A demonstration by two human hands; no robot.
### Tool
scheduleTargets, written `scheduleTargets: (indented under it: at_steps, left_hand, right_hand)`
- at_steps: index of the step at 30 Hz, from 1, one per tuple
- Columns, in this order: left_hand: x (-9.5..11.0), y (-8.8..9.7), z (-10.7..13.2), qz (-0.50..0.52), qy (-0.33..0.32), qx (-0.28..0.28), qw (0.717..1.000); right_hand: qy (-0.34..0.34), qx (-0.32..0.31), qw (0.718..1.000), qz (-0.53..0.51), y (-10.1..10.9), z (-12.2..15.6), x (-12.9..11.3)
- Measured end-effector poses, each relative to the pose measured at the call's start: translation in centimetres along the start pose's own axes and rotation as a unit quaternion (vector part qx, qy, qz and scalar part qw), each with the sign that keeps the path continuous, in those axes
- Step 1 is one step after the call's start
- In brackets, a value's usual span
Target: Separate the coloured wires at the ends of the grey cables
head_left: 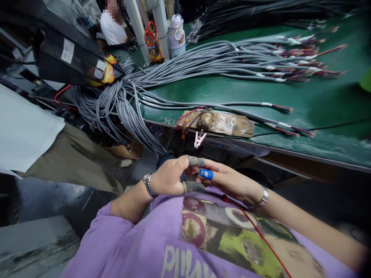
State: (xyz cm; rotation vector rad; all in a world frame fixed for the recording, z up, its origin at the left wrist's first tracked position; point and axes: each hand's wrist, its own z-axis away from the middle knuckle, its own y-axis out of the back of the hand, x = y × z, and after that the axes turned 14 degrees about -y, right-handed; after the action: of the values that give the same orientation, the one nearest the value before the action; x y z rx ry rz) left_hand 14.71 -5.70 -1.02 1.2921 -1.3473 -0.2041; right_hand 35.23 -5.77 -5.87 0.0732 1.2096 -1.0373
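In front of the purple shirt my two hands meet. My left hand (171, 175), with a watch (148, 184) at its wrist, wears grey finger cots (196, 161) on two fingers, which are spread apart. My right hand (232, 181) has a blue finger cot (206, 174) and a metal bracelet (264, 195). Its fingers are closed near the tip of the upper grey cot; whatever they pinch is hidden. A red cord (261, 233) runs down the shirt from below my right hand. Beyond the hands, a pink clip (199, 139) hangs at a taped wooden block (226, 122) on the bench edge.
Grey cables (197, 61) with stripped ends lie across the green bench (327, 96) and droop over its edge. Black cables (261, 15) lie behind. Red scissors (150, 34), a tumbler (176, 36) and a black bag (72, 58) stand farther back. Two people are at left.
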Motion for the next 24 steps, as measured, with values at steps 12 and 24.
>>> scheduleTargets:
  at_steps: [12, 24]
  left_hand:
    - [0.5, 0.7, 0.2, -0.166, -0.134, -0.117, 0.97]
    - [1.3, 0.6, -0.2, -0.195, -0.193, -0.122, 0.954]
  right_hand:
    - [0.004, -0.108, 0.993, 0.043, -1.7, 0.5, -0.8]
    - [0.065, -0.114, 0.989, 0.068, -2.7, 0.9, -1.9]
